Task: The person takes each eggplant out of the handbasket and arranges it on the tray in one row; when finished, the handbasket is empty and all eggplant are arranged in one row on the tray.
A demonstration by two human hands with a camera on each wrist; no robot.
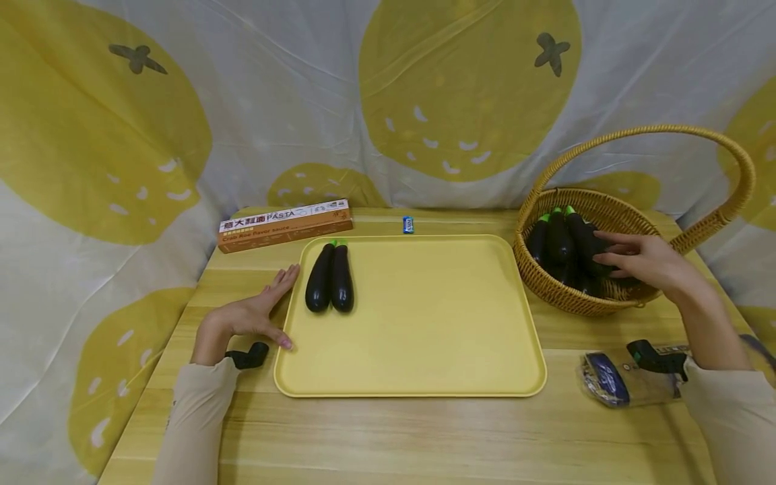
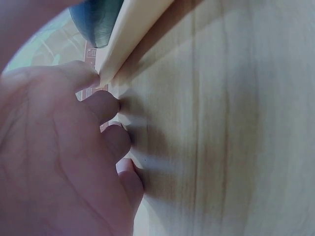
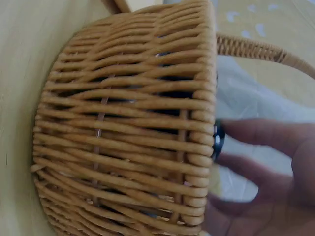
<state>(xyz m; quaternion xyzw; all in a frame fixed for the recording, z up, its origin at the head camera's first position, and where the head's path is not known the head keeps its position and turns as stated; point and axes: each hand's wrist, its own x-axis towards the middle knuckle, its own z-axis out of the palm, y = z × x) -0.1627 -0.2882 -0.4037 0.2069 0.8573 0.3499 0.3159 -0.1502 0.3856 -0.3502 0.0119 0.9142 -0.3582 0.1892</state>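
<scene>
My left hand [image 1: 251, 316] rests beside the yellow tray [image 1: 424, 337], fingers spread, its fingertips and thumb at the left rim. In the left wrist view its fingertips are down on the wooden table [image 2: 221, 123]. Two dark eggplants [image 1: 342, 279] lie side by side on the tray's left part, green stem ends toward the back. At the right stands a wicker basket [image 1: 576, 300] holding several more eggplants [image 1: 559, 239]. My right hand [image 1: 651, 263] reaches over the basket's right rim, fingers extended and apart, fingertips at an eggplant [image 3: 218, 140], mostly hidden by the wicker.
The basket's tall handle [image 1: 655, 129] arches above it, near the right hand. A pasta box [image 1: 285, 229] lies behind the tray at the left, and a small blue packet [image 1: 408, 225] at the back middle. A clear package with a blue label [image 1: 609, 380] lies under the right forearm.
</scene>
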